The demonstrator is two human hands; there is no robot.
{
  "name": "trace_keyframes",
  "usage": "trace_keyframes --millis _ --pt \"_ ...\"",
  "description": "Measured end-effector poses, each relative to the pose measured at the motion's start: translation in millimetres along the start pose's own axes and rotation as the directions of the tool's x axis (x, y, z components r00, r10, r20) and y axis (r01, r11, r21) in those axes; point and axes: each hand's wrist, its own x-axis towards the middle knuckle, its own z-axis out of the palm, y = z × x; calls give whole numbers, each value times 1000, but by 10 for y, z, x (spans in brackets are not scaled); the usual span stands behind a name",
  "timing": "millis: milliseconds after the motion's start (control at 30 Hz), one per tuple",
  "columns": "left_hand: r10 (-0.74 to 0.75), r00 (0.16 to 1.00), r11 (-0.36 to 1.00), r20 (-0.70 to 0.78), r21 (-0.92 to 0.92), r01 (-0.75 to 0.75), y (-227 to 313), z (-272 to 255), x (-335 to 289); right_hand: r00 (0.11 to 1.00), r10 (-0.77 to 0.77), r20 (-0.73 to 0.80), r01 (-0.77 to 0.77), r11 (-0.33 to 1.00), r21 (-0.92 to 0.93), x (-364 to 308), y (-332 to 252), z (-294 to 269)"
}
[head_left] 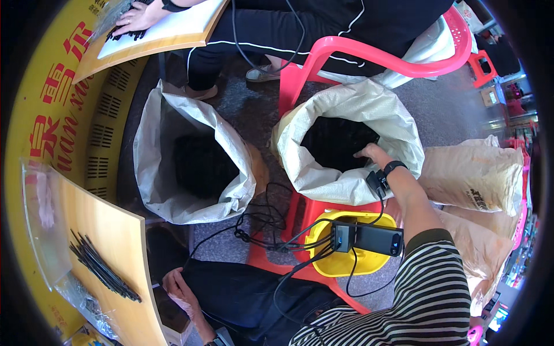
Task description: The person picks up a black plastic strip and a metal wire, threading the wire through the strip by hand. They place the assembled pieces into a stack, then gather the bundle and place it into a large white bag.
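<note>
My right hand (370, 153) reaches over the rolled rim of a white woven sack (398, 127) and down into it. Its fingertips are lost against the dark contents (337, 144), so what they hold, if anything, is hidden. A black strap and a small device sit on that wrist. My left hand (180, 291) lies by my thigh, beside the table's edge, with its fingers loosely stretched and nothing seen in them. On the wooden table (124, 230) to the left rests a bundle of thin black sticks (104, 265). A second white woven sack (153, 144), also dark inside, stands left of the first.
A yellow basket (323, 265) holds a black power bank (378, 239) and cables (288, 248), which trail across the floor. Brown paper sacks (470, 179) lie at right. Opposite, a person's hand (135, 17) rests on black sticks at another table (173, 43), near a red chair (329, 49).
</note>
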Motion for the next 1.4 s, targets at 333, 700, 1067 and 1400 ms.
trace_keyframes --millis 333,700,1067,1400 --pt "-126 991 992 -41 26 127 43 2 -5 973 -98 -209 179 892 414 923 585 773" --pt "-253 965 956 -64 -171 239 132 66 126 982 -89 -169 176 763 622 504 462 376" --pt "-317 947 936 -54 -182 303 190 62 130 990 59 -131 70 595 801 -556 -320 472" --pt "-243 968 960 -60 -157 231 131 45 135 983 -104 -151 183 534 825 535 188 767"
